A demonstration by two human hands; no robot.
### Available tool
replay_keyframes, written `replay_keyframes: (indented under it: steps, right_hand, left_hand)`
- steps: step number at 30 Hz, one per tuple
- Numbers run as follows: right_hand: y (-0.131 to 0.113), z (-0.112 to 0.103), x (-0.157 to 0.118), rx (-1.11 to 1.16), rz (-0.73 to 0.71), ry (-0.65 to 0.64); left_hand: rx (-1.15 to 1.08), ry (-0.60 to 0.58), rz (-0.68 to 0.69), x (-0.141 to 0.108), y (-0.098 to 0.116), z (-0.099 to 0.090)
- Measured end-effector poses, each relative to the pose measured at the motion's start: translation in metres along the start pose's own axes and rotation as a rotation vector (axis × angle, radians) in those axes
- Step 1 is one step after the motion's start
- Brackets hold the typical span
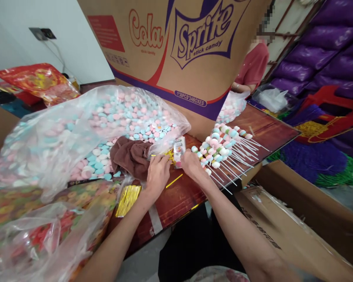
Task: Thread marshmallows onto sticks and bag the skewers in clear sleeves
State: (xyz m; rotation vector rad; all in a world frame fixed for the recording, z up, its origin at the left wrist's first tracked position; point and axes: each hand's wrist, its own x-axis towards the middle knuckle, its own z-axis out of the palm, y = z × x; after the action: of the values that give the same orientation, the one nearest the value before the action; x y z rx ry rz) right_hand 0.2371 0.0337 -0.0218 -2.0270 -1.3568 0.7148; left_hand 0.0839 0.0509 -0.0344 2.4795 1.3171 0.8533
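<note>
My left hand (159, 172) is closed, its fingertips at a small heap of gold twist ties (171, 156); whatever they pinch is hidden. My right hand (191, 163) is also closed, with curled fingers against the right side of a small white and pink pack (179, 148). I cannot see what lies inside that grip. Just right of it are rows of candy skewers (216, 147) in pink, white, blue and green, their white sticks pointing toward me. A brown cloth (129, 156) is bunched left of my left hand. One loose gold tie (174, 181) rests between my forearms.
A large clear bag of pastel candies (114, 105) covers the table's left. Behind stands a tall carton (164, 78). A gold tie bundle (128, 201) and a bag of colourful candy (55, 235) lie nearer. An open carton (312, 196) sits lower right; a person (254, 62) is behind.
</note>
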Motion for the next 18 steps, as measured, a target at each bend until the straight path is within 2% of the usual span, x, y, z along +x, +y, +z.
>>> replay_keyframes:
  steps: [6, 11, 14, 18]
  right_hand:
    - [0.000, -0.011, -0.037, -0.178, -0.077, 0.107]
    - [0.003, -0.031, -0.070, -0.374, -0.120, -0.036]
    - [0.007, -0.036, -0.079, -0.311, -0.103, -0.044]
    - [0.013, -0.033, -0.077, -0.015, -0.147, 0.081]
  left_hand:
    - [-0.110, -0.148, -0.107, 0.031, 0.008, 0.018]
    - [-0.191, -0.163, -0.132, 0.043, 0.006, 0.033]
    - [-0.192, -0.134, -0.138, 0.045, 0.008, 0.033]
    - [-0.301, -0.018, -0.193, 0.039, 0.016, 0.021]
